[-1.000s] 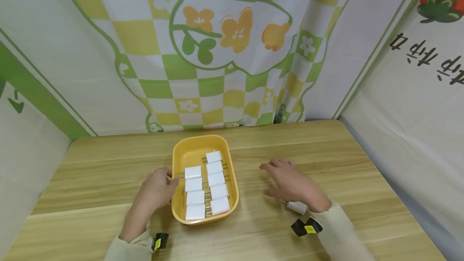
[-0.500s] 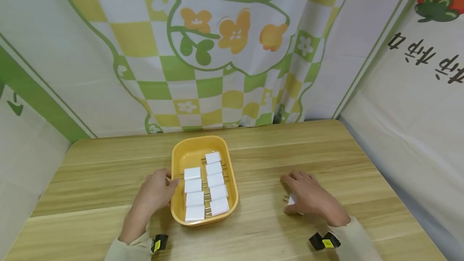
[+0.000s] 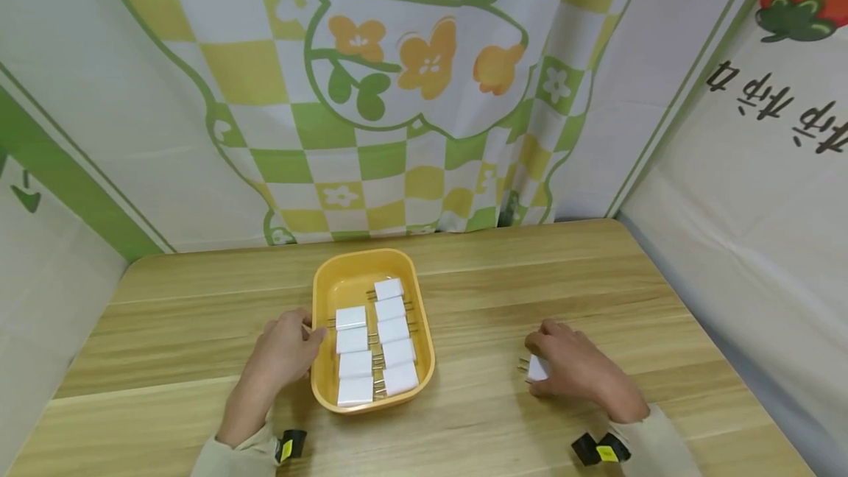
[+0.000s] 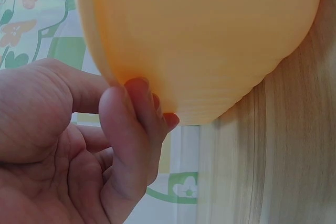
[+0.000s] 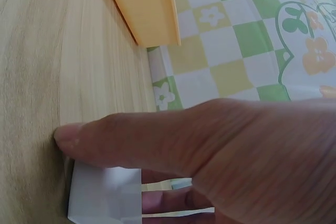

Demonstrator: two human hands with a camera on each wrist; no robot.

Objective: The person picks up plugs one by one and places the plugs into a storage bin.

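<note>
My left hand (image 3: 286, 344) pinches the left rim of a yellow plastic tray (image 3: 426, 359), thumb over the edge and fingers against the outer wall (image 4: 210, 40). In the tray lie several white charger plugs (image 3: 393, 329), set in two columns with metal prongs pointing sideways. To the right of the tray, my right hand (image 3: 579, 368) grips another white charger plug (image 3: 538, 368) at the tabletop, its prongs facing left. The right wrist view shows the thumb along one side of that plug (image 5: 105, 195) and fingers partly hidden behind it.
A wooden table (image 3: 477, 293) carries everything. Bare wood lies between the tray and my right hand. Behind the table's back edge hangs a checked, flowered curtain (image 3: 411, 160); pale cloth walls (image 3: 748, 241) stand on both sides.
My right hand has moved right and toward me, from above the table to the loose plug, and its thumb and fingers have taken hold of it. My left hand stays on the tray.
</note>
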